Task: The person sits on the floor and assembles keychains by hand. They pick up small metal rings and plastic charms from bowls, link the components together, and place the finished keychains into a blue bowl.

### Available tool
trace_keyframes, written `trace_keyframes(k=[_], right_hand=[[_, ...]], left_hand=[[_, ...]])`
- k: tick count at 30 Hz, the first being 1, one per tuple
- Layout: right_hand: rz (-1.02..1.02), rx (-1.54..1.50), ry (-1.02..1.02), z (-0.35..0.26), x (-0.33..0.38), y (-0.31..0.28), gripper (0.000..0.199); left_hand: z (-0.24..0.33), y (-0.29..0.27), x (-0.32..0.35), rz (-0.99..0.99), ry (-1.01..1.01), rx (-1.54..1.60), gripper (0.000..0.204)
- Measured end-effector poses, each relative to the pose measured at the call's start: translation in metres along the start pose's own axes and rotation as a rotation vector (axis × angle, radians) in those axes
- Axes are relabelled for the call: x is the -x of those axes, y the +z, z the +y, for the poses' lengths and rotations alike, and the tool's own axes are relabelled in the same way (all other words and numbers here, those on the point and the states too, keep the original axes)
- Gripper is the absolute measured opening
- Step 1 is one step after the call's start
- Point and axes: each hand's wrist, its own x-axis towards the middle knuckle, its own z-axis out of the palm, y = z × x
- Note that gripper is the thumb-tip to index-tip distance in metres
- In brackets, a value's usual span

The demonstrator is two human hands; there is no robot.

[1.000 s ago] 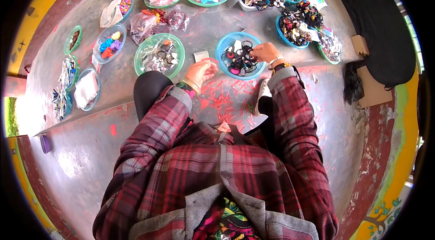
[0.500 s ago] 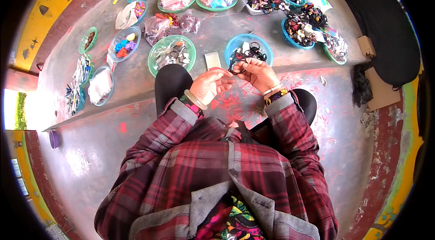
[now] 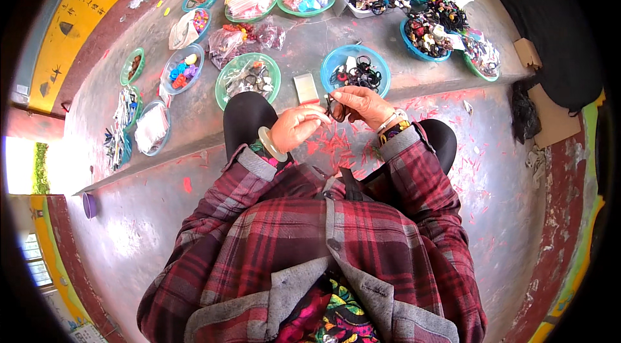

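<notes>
My right hand point(image 3: 361, 102) pinches a small black hair band point(image 3: 334, 109) in front of my knees. My left hand point(image 3: 294, 126), with a pale bangle on the wrist, has its fingertips closed on the same band from the left. Just beyond the hands a blue bowl point(image 3: 336, 58) holds several black hair bands. A small clear packet point(image 3: 306, 88) lies on the ledge beside that bowl. Left of it stands a green bowl point(image 3: 223, 84) of metal clips.
More bowls of coloured beads, clips and hair ties stand along the concrete ledge point(image 3: 194, 116), with plastic bags point(image 3: 242, 35) among them. Red scraps litter the floor point(image 3: 498, 168) by my knees. Dark cloth point(image 3: 550, 26) and cardboard point(image 3: 550, 123) lie at the right.
My right hand left the blue bowl with a black band and drew back toward my knees. My left hand came in from the ledge to meet it.
</notes>
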Motion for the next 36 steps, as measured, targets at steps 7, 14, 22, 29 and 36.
trace_keyframes(k=[7,14,22,29,36], right_hand=[[-0.006,-0.151,-0.022,0.006,0.000,-0.004,0.021],[0.007,-0.092,-0.037,0.009,-0.005,-0.001,0.017],[0.053,0.024,-0.019,0.014,-0.012,-0.002,0.013],[0.262,0.077,-0.246,0.003,-0.007,-0.005,0.014],[-0.015,0.148,-0.239,-0.013,0.004,0.025,0.020]], left_hand=[[0.015,-0.001,0.001,-0.058,-0.007,-0.052,0.022],[0.000,-0.002,0.002,-0.099,-0.093,0.048,0.021],[-0.005,0.001,0.002,-0.083,-0.126,0.069,0.020],[-0.024,0.005,0.006,0.120,-0.635,0.421,0.023],[-0.039,0.011,0.002,0.134,-0.805,0.416,0.020]])
